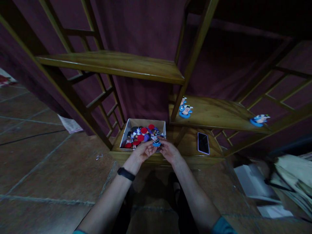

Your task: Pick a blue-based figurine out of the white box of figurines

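Observation:
A small figurine with a blue round base is held between both hands, in front of an open box. My left hand has its fingers closed on the figurine's left side. From the other side, my right hand grips it too, its fingertips near the box's right front corner. The white cardboard box stands on the low shelf, filled with several figurines lying jumbled, some showing red or purple bases.
Pig-like figurines on blue bases stand on the right shelf: a pair near the post and one at the right end. A phone lies on the low shelf. A wooden shelf board overhangs the box. A white box sits on the floor.

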A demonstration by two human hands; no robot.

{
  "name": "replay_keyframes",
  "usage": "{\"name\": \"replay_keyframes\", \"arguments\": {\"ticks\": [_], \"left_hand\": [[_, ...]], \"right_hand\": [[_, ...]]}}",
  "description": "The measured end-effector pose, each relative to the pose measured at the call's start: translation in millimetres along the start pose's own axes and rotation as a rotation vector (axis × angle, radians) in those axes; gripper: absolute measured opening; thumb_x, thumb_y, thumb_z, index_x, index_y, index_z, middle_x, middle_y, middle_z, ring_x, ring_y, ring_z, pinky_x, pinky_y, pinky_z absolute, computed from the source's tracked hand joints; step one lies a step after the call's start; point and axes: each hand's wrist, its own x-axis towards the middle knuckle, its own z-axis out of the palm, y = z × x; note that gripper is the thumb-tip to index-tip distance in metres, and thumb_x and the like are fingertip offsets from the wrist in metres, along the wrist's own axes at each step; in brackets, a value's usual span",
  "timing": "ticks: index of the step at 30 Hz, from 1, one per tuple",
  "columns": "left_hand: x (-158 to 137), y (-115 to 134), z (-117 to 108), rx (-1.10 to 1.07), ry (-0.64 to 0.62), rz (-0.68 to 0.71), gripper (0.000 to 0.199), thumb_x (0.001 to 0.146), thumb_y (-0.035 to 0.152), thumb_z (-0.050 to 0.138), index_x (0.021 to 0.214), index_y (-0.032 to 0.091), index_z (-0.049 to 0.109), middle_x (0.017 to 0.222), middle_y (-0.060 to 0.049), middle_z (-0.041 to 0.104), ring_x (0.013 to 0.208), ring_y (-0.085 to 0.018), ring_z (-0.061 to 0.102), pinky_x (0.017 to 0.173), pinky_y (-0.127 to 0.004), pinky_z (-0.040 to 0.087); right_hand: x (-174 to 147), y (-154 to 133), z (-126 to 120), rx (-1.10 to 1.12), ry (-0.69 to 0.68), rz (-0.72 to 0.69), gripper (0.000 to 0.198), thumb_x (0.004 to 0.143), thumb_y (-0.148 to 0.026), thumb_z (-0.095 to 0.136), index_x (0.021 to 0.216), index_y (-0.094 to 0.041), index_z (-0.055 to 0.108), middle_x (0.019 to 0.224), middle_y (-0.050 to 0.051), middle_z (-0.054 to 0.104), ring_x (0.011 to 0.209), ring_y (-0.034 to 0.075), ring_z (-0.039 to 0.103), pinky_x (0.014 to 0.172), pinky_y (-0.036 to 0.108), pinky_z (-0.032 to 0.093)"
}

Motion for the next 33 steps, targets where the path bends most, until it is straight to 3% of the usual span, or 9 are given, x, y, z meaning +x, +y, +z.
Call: {"name": "replay_keyframes", "arguments": {"ticks": [24,33], "left_hand": [[-1.2,-0.1,1.8,0.029,-0.005,0.030,0.010,0.076,0.011,0.061,0.086,0.010,0.059,0.067,-0.008,0.068,0.055,-0.014,0.065,0.051,-0.019,0.052],[-1.6,-0.7,0.4,0.034,-0.010,0.087,0.013,0.076,0.006,0.060,0.088,0.010,0.060,0.068,-0.008,0.068,0.057,-0.014,0.066,0.057,-0.022,0.055]], "right_hand": [[3.9,3.4,-1.8,-0.003,0.003,-0.007,0.028,0.064,-0.012,0.067,0.091,-0.019,0.064,0.073,-0.001,0.068,0.065,0.011,0.060,0.065,0.024,0.046],[4.7,5.1,-4.0,-0.011,0.031,-0.006,0.026,0.063,-0.014,0.067,0.089,-0.019,0.064,0.074,0.000,0.069,0.065,0.012,0.061,0.067,0.026,0.047]]}}
